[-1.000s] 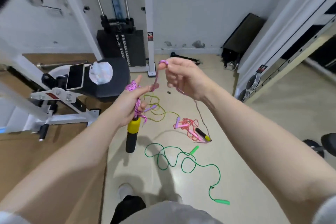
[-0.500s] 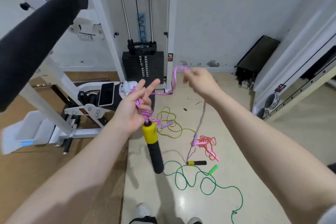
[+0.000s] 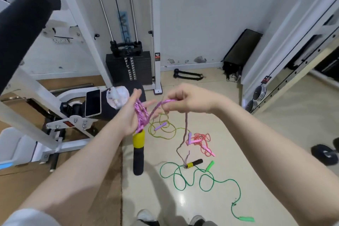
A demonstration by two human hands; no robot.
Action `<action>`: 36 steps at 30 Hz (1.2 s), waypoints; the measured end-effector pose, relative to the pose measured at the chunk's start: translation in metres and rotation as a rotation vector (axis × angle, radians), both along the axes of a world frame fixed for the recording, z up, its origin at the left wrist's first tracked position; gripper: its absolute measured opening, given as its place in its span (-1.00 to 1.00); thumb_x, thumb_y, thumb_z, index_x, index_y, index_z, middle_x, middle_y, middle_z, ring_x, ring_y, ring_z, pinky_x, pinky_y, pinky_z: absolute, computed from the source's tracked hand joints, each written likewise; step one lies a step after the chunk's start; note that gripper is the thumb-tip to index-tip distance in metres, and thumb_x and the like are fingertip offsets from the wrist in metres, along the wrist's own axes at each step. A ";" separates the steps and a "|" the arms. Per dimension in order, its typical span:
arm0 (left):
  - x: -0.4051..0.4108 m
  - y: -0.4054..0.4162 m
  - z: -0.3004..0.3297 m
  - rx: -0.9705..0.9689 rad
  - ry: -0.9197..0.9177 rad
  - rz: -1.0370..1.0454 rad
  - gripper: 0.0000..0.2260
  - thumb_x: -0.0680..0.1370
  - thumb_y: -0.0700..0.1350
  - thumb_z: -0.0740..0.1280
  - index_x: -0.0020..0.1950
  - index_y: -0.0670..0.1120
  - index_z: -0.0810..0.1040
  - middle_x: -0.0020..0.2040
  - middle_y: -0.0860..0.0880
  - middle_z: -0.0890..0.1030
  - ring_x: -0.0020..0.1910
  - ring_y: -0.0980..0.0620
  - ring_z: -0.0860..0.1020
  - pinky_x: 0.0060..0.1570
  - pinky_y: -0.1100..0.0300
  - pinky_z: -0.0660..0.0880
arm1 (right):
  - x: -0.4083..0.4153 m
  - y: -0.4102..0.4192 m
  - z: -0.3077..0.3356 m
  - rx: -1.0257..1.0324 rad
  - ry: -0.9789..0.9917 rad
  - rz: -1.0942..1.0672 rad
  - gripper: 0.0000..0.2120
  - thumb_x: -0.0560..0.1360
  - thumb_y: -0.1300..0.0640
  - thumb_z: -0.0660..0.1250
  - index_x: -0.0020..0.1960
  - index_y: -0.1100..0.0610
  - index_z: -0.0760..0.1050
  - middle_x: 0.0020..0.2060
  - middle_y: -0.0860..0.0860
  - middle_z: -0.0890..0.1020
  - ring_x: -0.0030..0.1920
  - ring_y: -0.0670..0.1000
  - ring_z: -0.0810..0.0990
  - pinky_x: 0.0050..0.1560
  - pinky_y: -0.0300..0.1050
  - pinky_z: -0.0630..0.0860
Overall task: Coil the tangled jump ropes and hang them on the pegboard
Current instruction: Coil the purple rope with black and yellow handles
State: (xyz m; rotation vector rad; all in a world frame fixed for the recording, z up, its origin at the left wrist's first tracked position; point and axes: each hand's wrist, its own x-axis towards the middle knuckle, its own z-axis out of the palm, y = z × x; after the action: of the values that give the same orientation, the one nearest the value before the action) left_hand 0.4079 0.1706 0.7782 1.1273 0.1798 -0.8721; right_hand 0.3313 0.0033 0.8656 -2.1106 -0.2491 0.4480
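Observation:
My left hand (image 3: 131,115) has several loops of a pink-purple braided jump rope (image 3: 141,115) wound over its spread fingers, and the rope's yellow and black handle (image 3: 138,150) hangs below the palm. My right hand (image 3: 189,100) pinches the same rope just to the right, and the rest trails down to its other yellow and black handle (image 3: 194,163) on the floor. A green rope (image 3: 201,180), a red rope with pink handles (image 3: 200,140) and a yellow-green rope with purple handles (image 3: 163,128) lie loose on the floor. No pegboard is in view.
A white cable machine with a black weight stack (image 3: 131,68) stands ahead. A bench to the left carries a phone (image 3: 93,102). Weight plates (image 3: 257,95) lean at the right, a dumbbell (image 3: 326,154) lies far right, and my shoes (image 3: 148,218) are at the bottom edge.
My right hand has come back toward my left hand and laid more rope over it. The view has tilted up a little.

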 end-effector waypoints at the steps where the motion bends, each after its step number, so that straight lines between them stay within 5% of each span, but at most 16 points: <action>1: -0.009 -0.006 0.006 0.036 -0.016 -0.198 -0.41 0.54 0.31 -0.04 0.41 -0.02 0.33 0.17 -0.19 0.59 -0.27 -0.19 0.66 -0.30 0.08 0.62 | 0.004 -0.002 0.003 0.071 -0.063 -0.099 -0.79 0.53 0.25 0.29 -0.27 0.10 0.51 -0.60 -0.18 0.41 -0.55 -0.19 0.30 -0.47 -0.42 0.21; 5: -0.026 -0.029 0.027 -0.086 -0.096 -0.621 -0.13 0.34 0.47 -0.09 0.11 -0.23 0.56 -0.35 -0.16 0.57 -0.69 0.03 0.36 -0.58 0.35 0.27 | 0.021 -0.024 -0.018 0.197 -0.249 -0.520 -0.83 0.49 0.19 0.35 -0.28 0.12 0.50 -0.54 -0.15 0.41 -0.50 -0.18 0.30 -0.45 -0.35 0.23; 9: -0.014 -0.029 0.043 -0.555 -0.088 -0.758 -0.37 0.40 0.34 0.27 0.15 -0.18 0.58 -0.37 -0.09 0.54 -0.67 0.17 0.38 -0.60 0.43 0.30 | 0.011 -0.036 -0.068 0.072 -0.045 -0.515 -0.71 0.50 0.02 0.32 -0.25 0.23 0.47 -0.41 0.05 0.43 -0.41 -0.04 0.36 -0.38 -0.21 0.32; 12: -0.003 -0.032 0.043 -0.361 -0.202 -0.523 -0.36 0.27 0.18 0.50 0.28 -0.02 0.50 -0.23 -0.10 0.64 -0.51 0.09 0.55 -0.53 0.33 0.47 | -0.006 -0.023 -0.084 -0.078 0.304 -0.336 -0.69 0.61 0.01 0.13 -0.02 0.24 0.48 -0.40 0.09 0.39 -0.58 -0.06 0.35 -0.50 -0.23 0.34; 15: 0.006 -0.041 0.021 -0.170 -0.179 -0.247 -0.53 0.56 -0.05 0.26 0.45 -0.04 0.26 -0.03 -0.15 0.65 -0.23 -0.03 0.68 -0.20 0.21 0.62 | -0.020 -0.014 -0.068 -0.081 0.500 -0.179 -0.73 0.62 0.05 0.11 0.24 0.15 0.38 -0.40 0.07 0.45 -0.66 -0.06 0.37 -0.53 -0.26 0.33; 20: 0.000 -0.059 -0.013 0.130 -0.245 -0.307 -0.54 0.63 -0.03 0.14 0.39 -0.33 0.26 -0.10 -0.21 0.66 -0.28 -0.03 0.68 -0.24 0.16 0.62 | -0.034 -0.040 -0.022 0.042 0.274 -0.115 -0.91 0.52 0.25 0.30 -0.08 0.28 0.54 -0.57 -0.07 0.48 -0.58 -0.14 0.41 -0.42 -0.31 0.39; 23: -0.014 -0.077 -0.005 0.179 -0.305 -0.404 -0.49 0.62 0.12 0.06 0.33 -0.27 0.38 -0.28 -0.13 0.68 -0.39 -0.02 0.64 -0.13 0.09 0.57 | -0.043 -0.072 -0.017 0.247 0.015 -0.384 -0.89 0.48 0.29 0.33 -0.20 0.17 0.56 -0.42 -0.06 0.56 -0.38 -0.15 0.48 -0.31 -0.36 0.43; 25: -0.027 -0.089 0.012 0.189 -0.331 -0.603 -0.37 0.57 0.27 -0.03 0.23 -0.23 0.50 -0.37 -0.11 0.63 -0.52 0.02 0.56 -0.36 0.21 0.53 | -0.044 -0.093 -0.023 0.358 -0.080 -0.594 -0.88 0.49 0.28 0.32 -0.19 0.14 0.56 -0.32 -0.02 0.57 -0.29 -0.11 0.49 -0.16 -0.26 0.52; 27: -0.039 -0.101 0.030 0.120 -0.347 -0.843 -0.29 0.51 0.35 -0.02 0.06 -0.22 0.60 -0.46 -0.07 0.54 -0.62 0.08 0.47 -0.55 0.31 0.39 | -0.041 -0.106 -0.032 0.290 -0.126 -0.660 -0.89 0.49 0.23 0.34 -0.21 0.12 0.54 -0.33 -0.02 0.53 -0.32 -0.13 0.46 -0.17 -0.21 0.48; 30: -0.051 -0.117 0.046 -0.225 -0.330 -1.047 -0.50 0.49 0.23 0.24 0.06 -0.19 0.62 -0.47 -0.01 0.49 -0.64 0.17 0.38 -0.56 0.34 0.31 | -0.043 -0.116 -0.046 0.239 -0.045 -0.566 -0.85 0.52 0.15 0.32 -0.18 0.20 0.50 -0.32 0.05 0.51 -0.32 -0.07 0.45 -0.20 -0.20 0.40; 33: -0.056 -0.132 0.049 -0.416 -0.256 -0.774 -0.55 0.43 0.01 0.37 0.27 -0.15 0.49 -0.40 -0.01 0.52 -0.57 0.19 0.43 -0.53 0.37 0.37 | -0.051 -0.119 -0.059 0.251 0.177 -0.433 -0.69 0.60 0.02 0.15 -0.16 0.22 0.48 -0.31 0.15 0.48 -0.36 -0.01 0.44 -0.27 -0.17 0.41; 36: -0.055 -0.149 0.041 -0.345 -0.230 -0.318 -0.56 0.53 -0.19 0.19 0.42 -0.14 0.30 -0.21 -0.06 0.66 -0.38 0.12 0.60 -0.39 0.36 0.53 | -0.060 -0.125 -0.070 0.107 0.426 -0.318 -0.60 0.63 -0.10 -0.03 -0.08 0.14 0.43 -0.40 0.07 0.46 -0.57 -0.05 0.41 -0.55 -0.27 0.30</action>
State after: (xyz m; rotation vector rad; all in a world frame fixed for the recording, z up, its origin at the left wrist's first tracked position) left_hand 0.3529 0.0214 0.8188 0.9327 -0.3376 -0.9997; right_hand 0.2708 -0.1219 0.7957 -1.8539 0.2984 0.6601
